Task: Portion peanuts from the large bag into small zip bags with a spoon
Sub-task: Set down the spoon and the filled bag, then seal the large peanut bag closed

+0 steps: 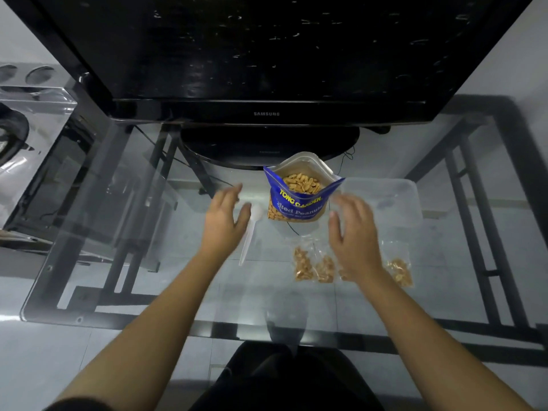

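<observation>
The large bag, blue with "TONG GARDEN" and "Peanuts" printed on it, stands upright on the glass desk just in front of the round base of a black Samsung television. Its mouth is open and peanuts show inside.

Both hands hover over the desk on either side of the large bag, blurred. The left hand is to the bag's left, fingers spread and loosely open, gripping nothing. The right hand is to the bag's right and slightly nearer the person, also open with fingers spread and empty.

A white plastic spoon lies on the desk to the left of the large bag, just beside the left hand and partly under its edge.

Nearer the person than the large bag lie small zip bags holding peanuts; at least 3 can be made out, 1 partly hidden by the right wrist.

A clear plastic container sits to the right of the large bag, behind the right hand.
</observation>
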A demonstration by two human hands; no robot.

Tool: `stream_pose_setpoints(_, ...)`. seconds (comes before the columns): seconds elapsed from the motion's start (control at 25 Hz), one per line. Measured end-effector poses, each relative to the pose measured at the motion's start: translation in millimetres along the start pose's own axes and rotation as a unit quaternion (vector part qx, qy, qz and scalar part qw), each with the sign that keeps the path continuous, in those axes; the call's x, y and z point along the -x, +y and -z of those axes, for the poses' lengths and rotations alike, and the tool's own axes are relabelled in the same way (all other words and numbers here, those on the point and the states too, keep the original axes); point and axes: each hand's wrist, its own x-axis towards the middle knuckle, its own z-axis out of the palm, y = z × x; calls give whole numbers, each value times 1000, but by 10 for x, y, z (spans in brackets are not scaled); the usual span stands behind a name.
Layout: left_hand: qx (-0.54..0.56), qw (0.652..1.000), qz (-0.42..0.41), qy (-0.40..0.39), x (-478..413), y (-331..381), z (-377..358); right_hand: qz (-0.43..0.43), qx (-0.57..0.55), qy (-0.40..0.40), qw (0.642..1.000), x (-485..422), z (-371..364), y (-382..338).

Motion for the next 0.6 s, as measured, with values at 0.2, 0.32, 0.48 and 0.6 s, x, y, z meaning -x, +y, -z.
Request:
stream_pose_setpoints(0.2, -51, 962, -112, -243, -859, 346, 120, 4, 45, -191, 981, -740, 199, 106)
stream_pose_setpoints(0.32, -84, 941, -171, -281, -1021, 357, 127, 4, 24, -201, 979, -867, 228, 198)
stream_pose_setpoints(0.48, -84, 921, -200, -324, -1124, 237, 189, -16, 8, -209, 978, -929, 256, 312)
stream_pose_setpoints(0.6, -89, 926, -182, -319, -1135, 114, 161, -42, -7, -229, 972, -926, 246, 383)
